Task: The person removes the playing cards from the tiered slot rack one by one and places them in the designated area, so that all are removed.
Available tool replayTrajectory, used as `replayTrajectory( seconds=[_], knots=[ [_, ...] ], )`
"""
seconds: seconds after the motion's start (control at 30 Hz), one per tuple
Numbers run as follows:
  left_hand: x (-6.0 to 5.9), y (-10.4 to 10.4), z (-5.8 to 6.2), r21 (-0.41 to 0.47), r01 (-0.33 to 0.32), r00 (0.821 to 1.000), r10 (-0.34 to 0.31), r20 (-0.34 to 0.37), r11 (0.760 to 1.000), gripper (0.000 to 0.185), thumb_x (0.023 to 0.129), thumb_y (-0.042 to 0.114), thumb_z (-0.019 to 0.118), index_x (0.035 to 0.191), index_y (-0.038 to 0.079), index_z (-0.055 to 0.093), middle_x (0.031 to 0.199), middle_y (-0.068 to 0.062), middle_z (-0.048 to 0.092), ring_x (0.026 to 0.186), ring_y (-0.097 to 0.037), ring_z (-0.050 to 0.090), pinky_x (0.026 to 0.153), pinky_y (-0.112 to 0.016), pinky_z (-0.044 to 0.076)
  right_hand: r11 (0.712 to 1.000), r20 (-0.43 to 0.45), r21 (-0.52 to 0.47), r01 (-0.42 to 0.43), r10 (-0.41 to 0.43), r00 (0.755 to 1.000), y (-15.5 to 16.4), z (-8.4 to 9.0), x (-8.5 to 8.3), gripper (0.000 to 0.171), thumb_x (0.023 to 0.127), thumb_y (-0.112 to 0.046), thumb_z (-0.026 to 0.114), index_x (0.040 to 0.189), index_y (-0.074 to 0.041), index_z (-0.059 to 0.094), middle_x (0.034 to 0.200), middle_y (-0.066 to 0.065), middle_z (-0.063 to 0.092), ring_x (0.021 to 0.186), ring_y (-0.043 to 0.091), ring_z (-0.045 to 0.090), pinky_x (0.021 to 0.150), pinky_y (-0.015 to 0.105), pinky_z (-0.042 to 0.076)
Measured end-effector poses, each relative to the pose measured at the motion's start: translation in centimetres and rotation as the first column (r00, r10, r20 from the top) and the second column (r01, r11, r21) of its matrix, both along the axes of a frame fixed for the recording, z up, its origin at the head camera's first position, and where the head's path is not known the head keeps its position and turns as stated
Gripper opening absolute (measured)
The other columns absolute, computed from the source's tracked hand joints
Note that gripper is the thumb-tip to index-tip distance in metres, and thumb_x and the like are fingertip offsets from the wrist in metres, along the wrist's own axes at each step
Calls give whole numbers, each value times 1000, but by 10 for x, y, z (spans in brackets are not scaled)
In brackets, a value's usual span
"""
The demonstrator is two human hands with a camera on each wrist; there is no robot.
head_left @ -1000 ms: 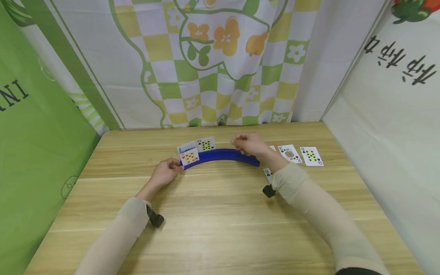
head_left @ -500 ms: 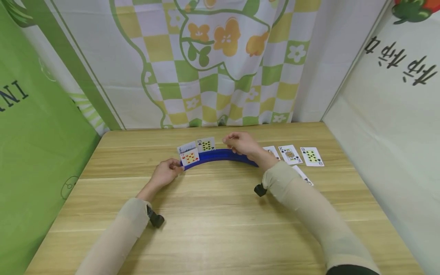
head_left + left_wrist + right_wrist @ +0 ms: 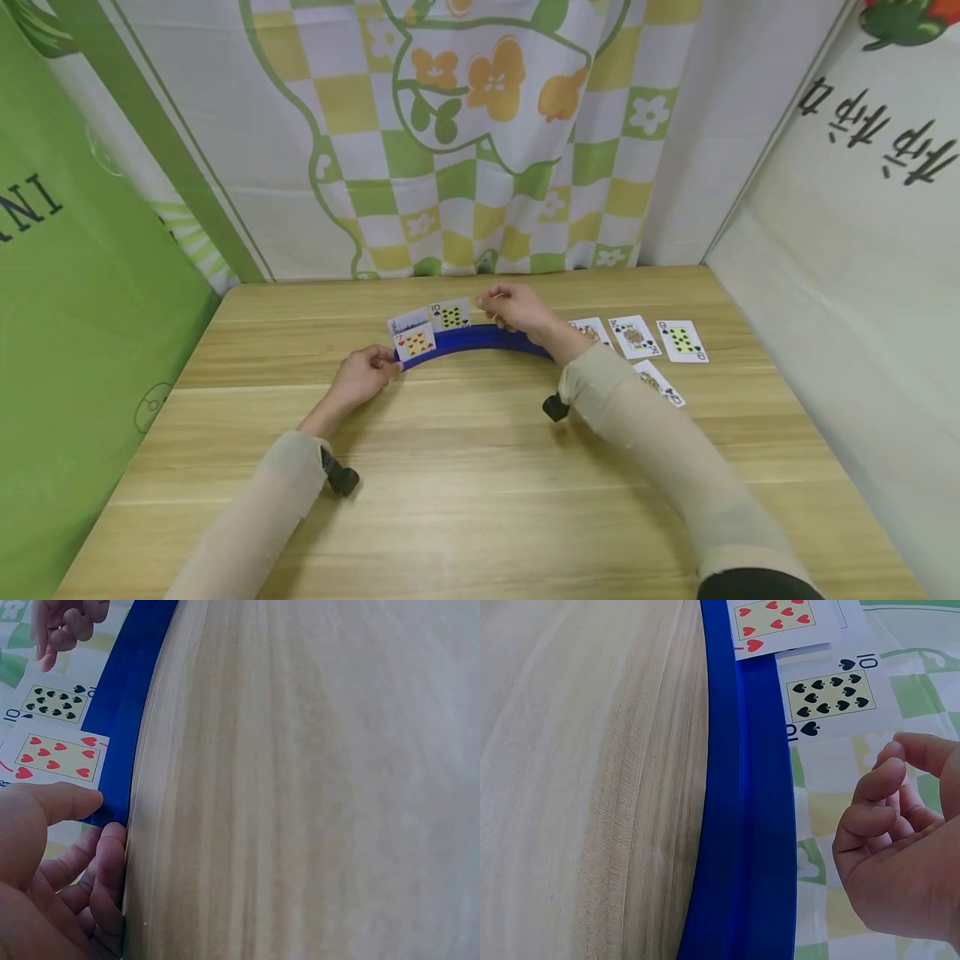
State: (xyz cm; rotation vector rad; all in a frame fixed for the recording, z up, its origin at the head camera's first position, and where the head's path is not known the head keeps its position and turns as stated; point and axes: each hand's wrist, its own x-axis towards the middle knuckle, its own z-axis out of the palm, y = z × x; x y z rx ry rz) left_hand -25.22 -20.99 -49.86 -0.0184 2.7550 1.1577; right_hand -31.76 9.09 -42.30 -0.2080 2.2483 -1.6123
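Note:
A curved blue card holder (image 3: 487,337) lies on the table. At its left end my left hand (image 3: 362,375) grips it, the thumb (image 3: 79,801) over the front near the corner and the other fingers below. A seven of hearts (image 3: 416,342) stands in the holder at that end, partly covering another card (image 3: 408,320) behind it. Just right of these stands a ten of spades (image 3: 831,696). My right hand (image 3: 519,310) hovers behind the holder, close to the ten's right edge but apart from it. Its fingers are loosely bent and hold nothing.
On the table to the right lie several face-up cards: a king (image 3: 633,336), a black-suited number card (image 3: 682,341), a picture card (image 3: 592,329) partly behind the right wrist, and another (image 3: 656,383) beside the sleeve. A patterned curtain (image 3: 487,192) hangs behind the table's back edge.
My right hand has moved left along the holder towards the ten of spades, uncovering more of the cards on the right. My left hand has stayed on the card holder.

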Motion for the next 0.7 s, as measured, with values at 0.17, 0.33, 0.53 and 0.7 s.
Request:
replayTrajectory(
  seconds=[0.17, 0.33, 0.53, 0.7],
  knots=[
    [0, 0, 1, 7, 4, 1000, -4, 8, 1000, 37, 93, 28, 67, 120, 3, 64, 101, -13, 69, 81, -19, 61, 69, -25, 47, 1000, 11, 6, 6, -6, 1000, -4, 1, -1, 24, 99, -27, 61, 115, -10, 66, 91, 7, 59, 63, 12, 50, 54, 25, 35],
    [1, 0, 2, 10, 4, 1000, -4, 8, 1000, 37, 93, 28, 67, 120, 3, 64, 101, -13, 69, 81, -19, 61, 69, -25, 47, 1000, 2, 16, 5, -5, 1000, -10, 2, -3, 24, 98, -29, 63, 114, -11, 65, 89, 3, 60, 64, 12, 51, 54, 25, 36],
    [1, -1, 1, 6, 2, 1000, -2, 10, 1000, 37, 93, 29, 66, 120, 4, 64, 102, -13, 70, 81, -19, 62, 70, -25, 47, 1000, 6, 26, -14, 14, 1000, -17, 3, -5, 24, 98, -29, 63, 114, -12, 65, 90, 3, 60, 68, 14, 51, 55, 25, 36],
    [0, -1, 1, 4, 1, 1000, -1, 10, 1000, 37, 93, 29, 66, 121, 4, 64, 103, -14, 70, 81, -19, 62, 70, -25, 47, 1000, 7, 21, -12, 12, 1000, -18, 4, -6, 22, 99, -27, 63, 113, -11, 65, 89, 3, 59, 73, 21, 52, 56, 26, 35]
  ],
)
